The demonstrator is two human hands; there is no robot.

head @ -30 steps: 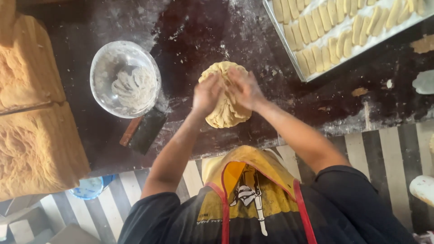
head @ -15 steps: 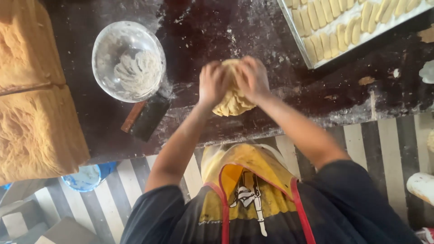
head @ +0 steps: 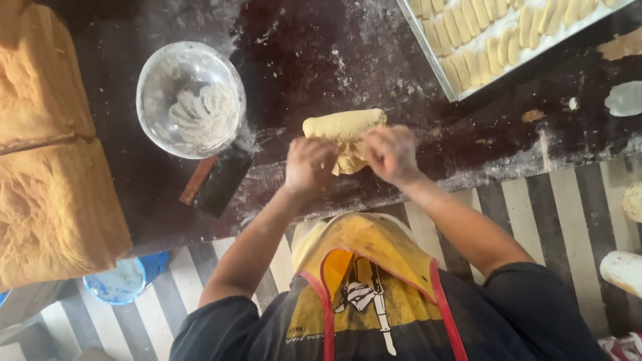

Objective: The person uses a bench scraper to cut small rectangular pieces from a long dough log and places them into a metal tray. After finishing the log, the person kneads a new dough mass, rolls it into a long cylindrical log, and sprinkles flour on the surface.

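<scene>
both curled onto one lump of pale yellow dough [head: 344, 134] at the near edge of the dark floured worktop [head: 321, 60]: left hand [head: 309, 165] clamped on its near left side, right hand [head: 390, 154] gripping the near right, fingers dug into the folded underside while the smooth far end lies free on the wood. held close to the body and low, seemingly so the weight of both forearms can bear down on the fold. glass bowl [head: 190, 99] of flour just left of the dough, within easy reach, apparently for dusting. dark scraper with a wooden handle [head: 217, 179] lying flat below the bowl, near the table edge. metal tray [head: 508, 33] of small pale dough fingers in rows, set well apart at the far right, probably to stay out of the way of the kneading. two big slabs of yellow dough [head: 50, 194] on the far left. no packages, labels or signs in view; only a printed figure on the yellow, red-trimmed apron [head: 364, 281], and a blue lid [head: 124, 281] on the striped floor.
</scene>
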